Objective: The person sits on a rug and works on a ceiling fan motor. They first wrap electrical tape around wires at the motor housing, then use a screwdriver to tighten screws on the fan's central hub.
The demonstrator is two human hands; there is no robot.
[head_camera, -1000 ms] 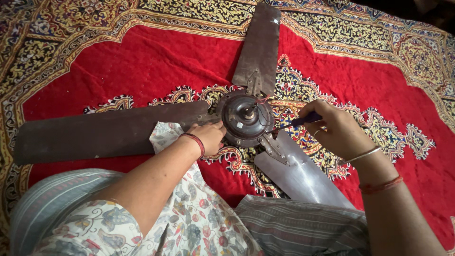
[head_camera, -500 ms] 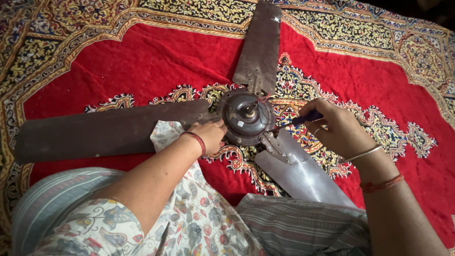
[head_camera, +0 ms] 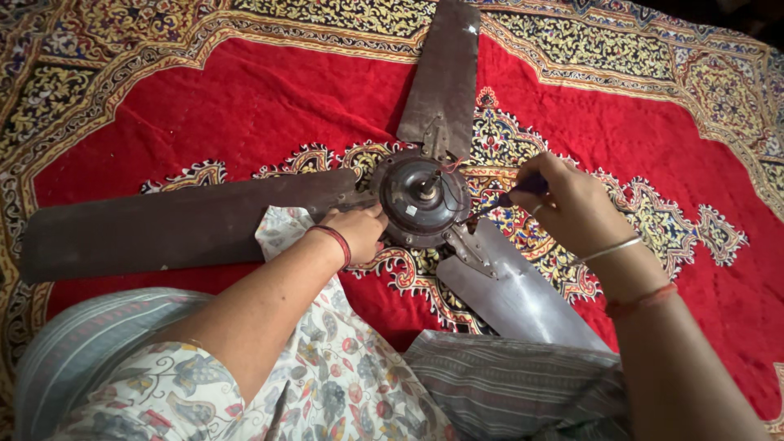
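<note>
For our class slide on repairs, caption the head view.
Left hand steadies a ceiling fan on a red carpet; right hand works a screwdriver at its hub.

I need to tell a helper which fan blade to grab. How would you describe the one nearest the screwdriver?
On the red patterned carpet lies a three-bladed ceiling fan. The blade runs from the hub toward the person's lap, just below the right hand holding the screwdriver. It looks paler and greyer than the two brown ones.

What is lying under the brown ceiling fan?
A red embroidered carpet lies under the brown three-bladed ceiling fan. Its patterned centre shows around the hub; the part beneath hub and blades is covered.
</note>
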